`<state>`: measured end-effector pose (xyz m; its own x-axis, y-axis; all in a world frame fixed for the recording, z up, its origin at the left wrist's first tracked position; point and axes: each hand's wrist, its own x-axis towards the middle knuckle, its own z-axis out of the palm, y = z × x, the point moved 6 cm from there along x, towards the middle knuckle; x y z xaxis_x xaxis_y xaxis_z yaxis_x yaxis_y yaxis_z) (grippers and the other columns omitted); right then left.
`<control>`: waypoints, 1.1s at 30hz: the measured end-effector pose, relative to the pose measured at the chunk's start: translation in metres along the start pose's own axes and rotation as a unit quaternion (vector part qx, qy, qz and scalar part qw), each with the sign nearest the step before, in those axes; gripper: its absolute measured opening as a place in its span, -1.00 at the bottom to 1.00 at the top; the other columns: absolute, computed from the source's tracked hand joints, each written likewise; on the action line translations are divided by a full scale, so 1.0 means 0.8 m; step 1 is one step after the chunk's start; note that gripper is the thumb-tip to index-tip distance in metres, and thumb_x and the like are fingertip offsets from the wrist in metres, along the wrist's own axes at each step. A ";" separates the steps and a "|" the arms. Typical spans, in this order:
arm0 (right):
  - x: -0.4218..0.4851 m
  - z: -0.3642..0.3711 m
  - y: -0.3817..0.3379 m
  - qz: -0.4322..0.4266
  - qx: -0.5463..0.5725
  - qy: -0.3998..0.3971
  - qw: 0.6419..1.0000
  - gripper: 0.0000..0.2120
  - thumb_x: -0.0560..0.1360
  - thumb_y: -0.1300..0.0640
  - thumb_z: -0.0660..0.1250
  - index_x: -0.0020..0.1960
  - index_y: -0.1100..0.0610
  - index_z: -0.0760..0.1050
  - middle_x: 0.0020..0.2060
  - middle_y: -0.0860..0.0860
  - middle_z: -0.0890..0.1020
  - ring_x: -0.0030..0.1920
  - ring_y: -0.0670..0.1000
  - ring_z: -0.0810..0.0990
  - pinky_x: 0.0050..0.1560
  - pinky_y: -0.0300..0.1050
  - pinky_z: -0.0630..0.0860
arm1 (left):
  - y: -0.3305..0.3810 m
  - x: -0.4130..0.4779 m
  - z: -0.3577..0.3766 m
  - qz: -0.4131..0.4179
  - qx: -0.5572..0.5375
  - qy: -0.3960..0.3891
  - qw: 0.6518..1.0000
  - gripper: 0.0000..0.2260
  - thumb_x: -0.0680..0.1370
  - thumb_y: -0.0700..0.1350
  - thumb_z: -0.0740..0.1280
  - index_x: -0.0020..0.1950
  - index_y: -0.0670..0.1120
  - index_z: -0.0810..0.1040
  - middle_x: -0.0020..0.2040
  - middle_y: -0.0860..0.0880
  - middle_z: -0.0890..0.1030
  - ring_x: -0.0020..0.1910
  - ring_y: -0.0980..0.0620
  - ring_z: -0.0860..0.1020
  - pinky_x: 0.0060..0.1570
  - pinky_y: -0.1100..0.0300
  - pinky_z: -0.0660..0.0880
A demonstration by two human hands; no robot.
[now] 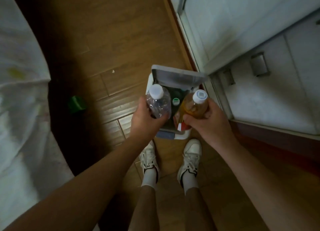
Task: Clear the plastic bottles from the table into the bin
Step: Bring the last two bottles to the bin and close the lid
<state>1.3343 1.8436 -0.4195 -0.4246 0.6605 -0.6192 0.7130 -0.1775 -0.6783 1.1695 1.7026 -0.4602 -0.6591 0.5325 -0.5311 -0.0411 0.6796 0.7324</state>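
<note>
My left hand [143, 120] grips a clear plastic bottle [158, 101] with a white cap, held upright. My right hand [206, 121] holds an amber-coloured bottle [195, 106] with a white cap, also upright. Both bottles hover directly over a small white bin [181, 136] on the floor, whose grey lid [176, 78] stands raised at the far side. Inside the bin I see dark contents, a green-and-white round label and a red-and-white wrapper.
A table with a white cloth [19, 92] fills the left edge. A green object [77, 104] lies on the wooden floor under it. White cabinets [259, 66] run along the right. My feet in white shoes [190, 154] stand just before the bin.
</note>
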 end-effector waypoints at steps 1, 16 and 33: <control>0.005 0.000 0.007 0.002 0.004 0.005 1.000 -0.45 0.22 -0.20 0.52 0.17 -0.14 0.49 0.02 -0.12 0.68 0.06 -0.12 0.66 0.19 0.12 0.59 | -0.006 0.006 0.005 -0.002 -0.002 0.003 1.000 -0.48 0.36 0.07 0.57 0.24 0.14 0.42 -0.01 0.30 0.59 -0.01 0.24 0.63 -0.03 -0.03 0.67; 0.021 0.019 0.019 -0.012 0.003 -0.027 1.000 -0.58 0.32 -0.09 0.55 0.10 -0.25 0.46 0.00 -0.22 0.65 0.03 -0.24 0.63 0.06 -0.17 0.55 | -0.042 0.019 -0.023 -0.018 0.076 0.010 0.997 -0.69 0.54 0.12 0.40 0.23 0.05 0.53 0.13 0.16 0.62 0.13 0.13 0.60 0.05 0.05 0.60; 0.044 0.057 0.036 -0.018 -0.056 0.020 0.998 -0.43 0.29 -0.21 0.52 0.21 -0.06 0.46 0.07 -0.14 0.61 0.10 -0.06 0.60 0.14 -0.02 0.54 | -0.166 -0.029 -0.079 -0.082 0.207 -0.006 0.975 -0.79 0.55 0.21 0.31 0.03 0.13 0.61 -0.13 0.24 0.62 -0.13 0.30 0.56 -0.08 0.13 0.59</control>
<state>1.3144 1.8284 -0.4788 -0.4305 0.6940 -0.5771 0.7559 -0.0722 -0.6507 1.1426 1.5677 -0.5182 -0.6595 0.4037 -0.6341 0.1623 0.9002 0.4042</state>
